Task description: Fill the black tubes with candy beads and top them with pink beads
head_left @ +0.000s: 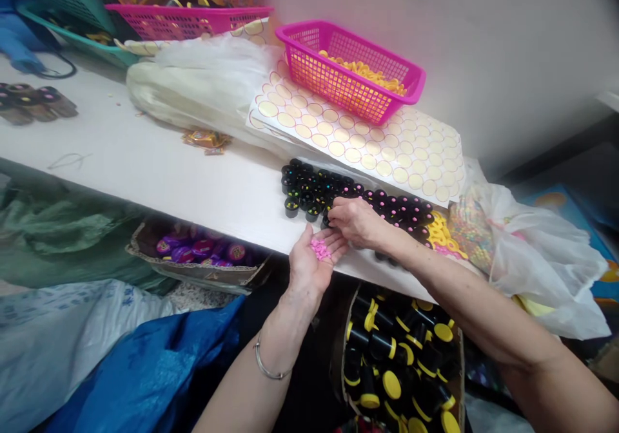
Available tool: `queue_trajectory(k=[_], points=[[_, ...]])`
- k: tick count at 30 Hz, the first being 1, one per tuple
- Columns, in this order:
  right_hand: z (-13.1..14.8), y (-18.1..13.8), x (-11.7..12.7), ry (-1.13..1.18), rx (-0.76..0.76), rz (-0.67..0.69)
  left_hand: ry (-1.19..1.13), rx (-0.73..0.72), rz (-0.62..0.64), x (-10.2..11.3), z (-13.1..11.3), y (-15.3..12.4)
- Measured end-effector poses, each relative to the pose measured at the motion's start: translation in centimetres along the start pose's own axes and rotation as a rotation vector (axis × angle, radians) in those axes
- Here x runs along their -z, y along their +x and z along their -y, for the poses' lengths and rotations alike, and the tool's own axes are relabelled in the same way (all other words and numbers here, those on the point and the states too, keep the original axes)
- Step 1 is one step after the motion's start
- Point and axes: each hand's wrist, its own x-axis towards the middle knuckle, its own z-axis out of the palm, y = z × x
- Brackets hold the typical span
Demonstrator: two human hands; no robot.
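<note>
My left hand [312,262] is palm up at the table's front edge, its fingers stretched out, holding a little heap of small pink pieces [320,249]. Just beyond it, my right hand [355,217] reaches over a block of small black cups [309,185] standing in rows. Its fingers are pinched together above the front cups; whatever they hold is hidden. Pink pieces show in many cups on the right, while some at the left contain green, yellow or blue bits. My right forearm covers part of the rows.
Behind the cups lie sticker sheets [338,140] under a pink basket [348,78] of yellow rings. Yellow rings [442,234] and a tied plastic bag [536,246] are at right. Below stand a box of black, yellow-capped containers [391,384] and a box of purple items [203,249].
</note>
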Motion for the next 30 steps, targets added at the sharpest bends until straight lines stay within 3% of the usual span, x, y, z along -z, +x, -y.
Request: queue_trajectory(k=[7,13,23,26,30], points=[[0.5,-2.7,-2.0,0.021,0.211,-0.133,-0.065,0.007,0.098,-0.1,0.3,-0.3],[1.0,-3.1,-2.9,-0.133,0.236,-0.249,-0.116,-0.028,0.101,-0.6,0.3,-0.5],[0.1,-3.6,-3.2,0.012,0.244,-0.305,-0.09,-0.023,0.166,-0.8,0.6,-0.7],[-0.1,-3.7,-3.7,-0.098,0.27,-0.434,-0.098,0.021,0.187,-0.7,0.6,-0.5],[0.2,-4.1,-3.8,-0.245,0.42,-0.53,-0.11,0.049,0.178,-0.8,0.7,-0.6]])
